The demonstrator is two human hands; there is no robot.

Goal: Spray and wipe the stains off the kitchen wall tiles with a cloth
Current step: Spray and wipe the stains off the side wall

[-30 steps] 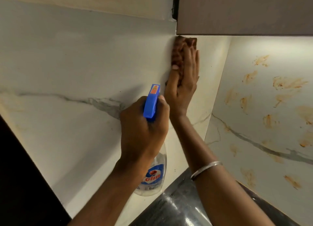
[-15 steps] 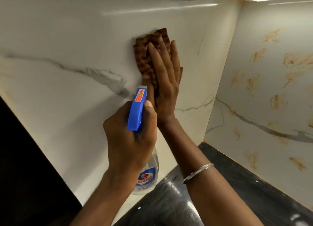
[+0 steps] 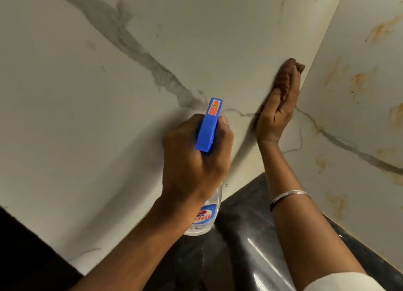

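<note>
Presses cloth [image 3: 286,76] with right hand [image 3: 275,118], fingers flat, now low in the corner, no longer mid-wall; clenches left hand [image 3: 196,160] round spray bottle [image 3: 209,125]; likely means adjoining stains [image 3: 358,87] next.

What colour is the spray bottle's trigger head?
The trigger head is blue, with an orange label on top; the head view shows it.

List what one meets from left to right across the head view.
Spray bottle gripped by the left hand → brown cloth under the right hand → orange stains on the right wall tile.
</note>
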